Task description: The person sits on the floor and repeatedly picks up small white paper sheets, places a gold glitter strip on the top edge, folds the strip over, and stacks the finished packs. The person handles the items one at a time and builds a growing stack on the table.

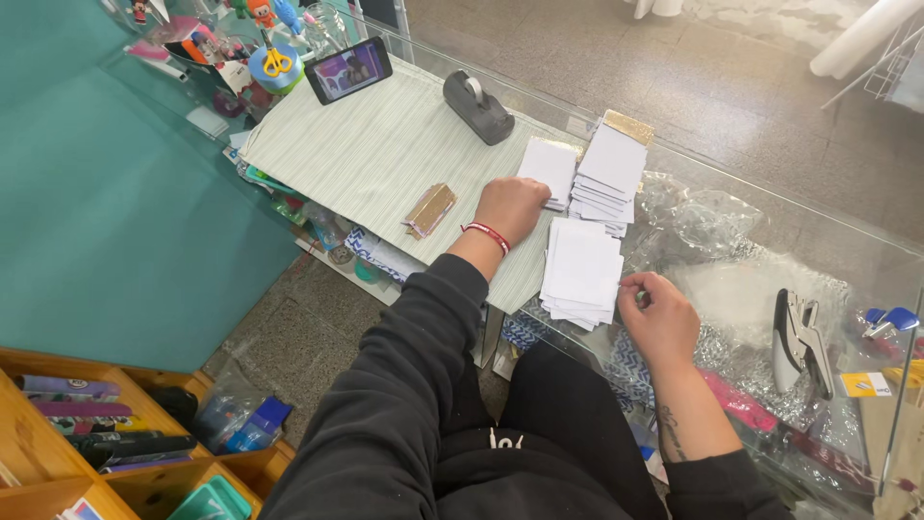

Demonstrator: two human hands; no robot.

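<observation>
Glass, clear and broad, makes the counter under everything, its far edge running diagonally from top centre down to the right. On it lies a striped green-white mat, the biggest thing up top, with open bare cloth across its middle and left. Three stacks of white cards sit at the mat's right end: a fanned far stack with a gold piece on top at its far end, a small middle stack to the left of it, and a near stack hanging over the mat's near edge. Left hand, red band at the wrist, is curled knuckles-up on the mat, touching the middle stack's near corner; whether it grips a card I cannot tell. Right hand rests just right of the near stack, fingers bent inward at its edge, nothing clearly pinched. One gold-edged card bundle lies alone left of the left hand. One grey tape dispenser stands at the mat's far edge, one phone propped beyond. One hole punch lies right, on crinkled plastic.
</observation>
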